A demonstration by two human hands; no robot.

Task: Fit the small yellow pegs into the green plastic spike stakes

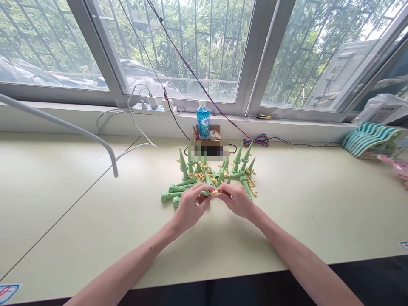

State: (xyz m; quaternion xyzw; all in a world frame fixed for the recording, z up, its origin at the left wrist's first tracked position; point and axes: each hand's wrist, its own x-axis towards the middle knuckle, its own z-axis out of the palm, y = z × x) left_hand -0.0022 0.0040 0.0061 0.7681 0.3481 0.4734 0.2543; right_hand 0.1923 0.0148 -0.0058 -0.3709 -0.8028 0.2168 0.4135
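Note:
My left hand [193,204] is closed around a green plastic watering spike [205,193], whose rounded end shows by the fingertips. In a pinch, my right hand [237,199] holds a small yellow valve piece [216,192] against that spike, in front of the pile. Whether the piece sits inside the spike cannot be made out. Several green spikes [183,165] stand upright behind my hands, some with yellow pieces sticking out of their sides. More lie flat to the left, such as the capped spike [172,196]. Loose yellow valve pieces [200,176] are heaped among them.
Behind the spikes, a small cardboard box [216,142] stands by a blue-labelled bottle [203,121]. A coiled red-and-blue cable [259,140] lies near the sill. Turquoise plastic hangers [366,142] rest at the right. A power strip [149,108] sits on the sill; a white tube [79,127] crosses the left.

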